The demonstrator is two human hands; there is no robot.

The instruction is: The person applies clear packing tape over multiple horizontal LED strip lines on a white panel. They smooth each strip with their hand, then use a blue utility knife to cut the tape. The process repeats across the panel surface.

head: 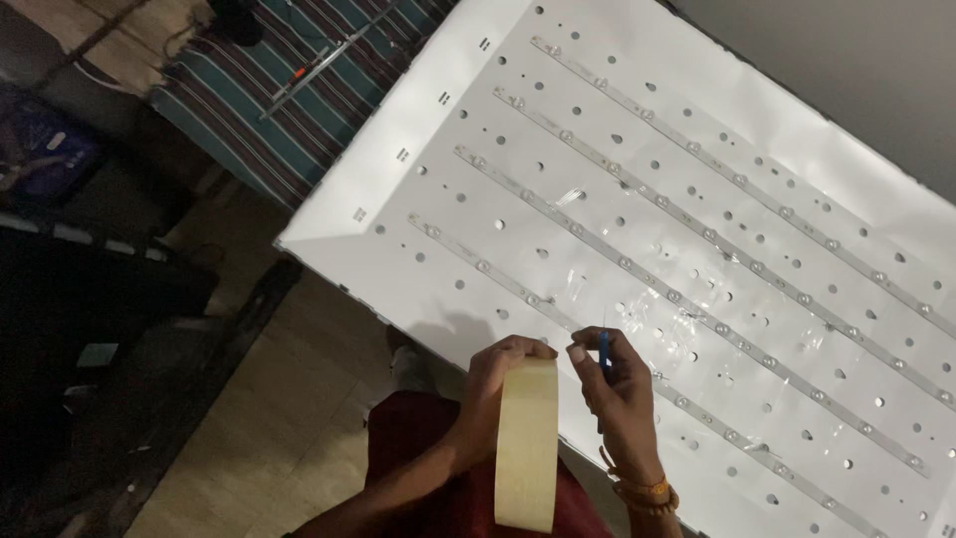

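While the left hand (498,384) grips a wide roll of cream masking tape (526,443) by its upper edge, fingers curled over the rim, the roll stands on edge just above the person's dark red lap (418,438). Right beside it, the right hand (619,399) is closed in a pinch on a thin blue tool (603,351), which points upward between thumb and fingers; what kind of tool it is cannot be told. Its thumb tip sits close to the top of the roll, and orange and red bands (642,488) circle the wrist below.

Both hands hover over the near edge of a large white backlight panel (398,130), which lies tilted across the view. Four long LED strips (617,259) run in parallel along the panel, each dotted with small lenses, and round holes are scattered between them. Near the middle of the panel, bits of clear tape or film (687,309) glint around the strips.

Left of the panel is a tan tiled floor (269,399), with dark furniture in shadow at the left edge. Farther off, a striped teal and dark cloth (259,100) lies by the panel's far corner, and a slim screwdriver-like tool (304,75) rests on it.
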